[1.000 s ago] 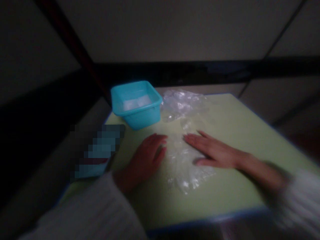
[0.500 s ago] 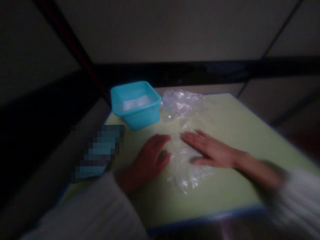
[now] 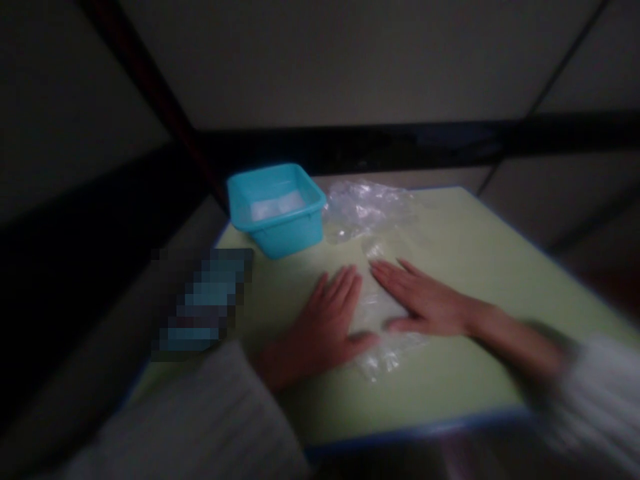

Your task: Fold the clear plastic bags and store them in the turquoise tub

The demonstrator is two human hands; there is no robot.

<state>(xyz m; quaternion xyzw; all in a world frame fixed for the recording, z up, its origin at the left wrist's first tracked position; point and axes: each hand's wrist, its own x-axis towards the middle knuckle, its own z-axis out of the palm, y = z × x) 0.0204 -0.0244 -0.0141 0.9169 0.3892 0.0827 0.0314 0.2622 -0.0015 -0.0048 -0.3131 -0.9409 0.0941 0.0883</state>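
A clear plastic bag (image 3: 380, 333) lies flat on the pale green table (image 3: 450, 373). My left hand (image 3: 325, 327) rests palm-down on the bag's left part, fingers stretched out and together. My right hand (image 3: 425, 300) lies flat on the bag's right part, fingers extended toward the far left. Both hands press on the plastic and neither grips it. White sleeves cover both my forearms.
A turquoise plastic tub (image 3: 277, 210) with something pale inside stands at the table's far left corner. Crumpled clear plastic (image 3: 365, 210) lies just right of it. A blurred-out object (image 3: 205, 300) sits at the left edge. The room is dim.
My left hand slid rightward onto the bag and flattened beside my right hand. My right hand stayed in place.
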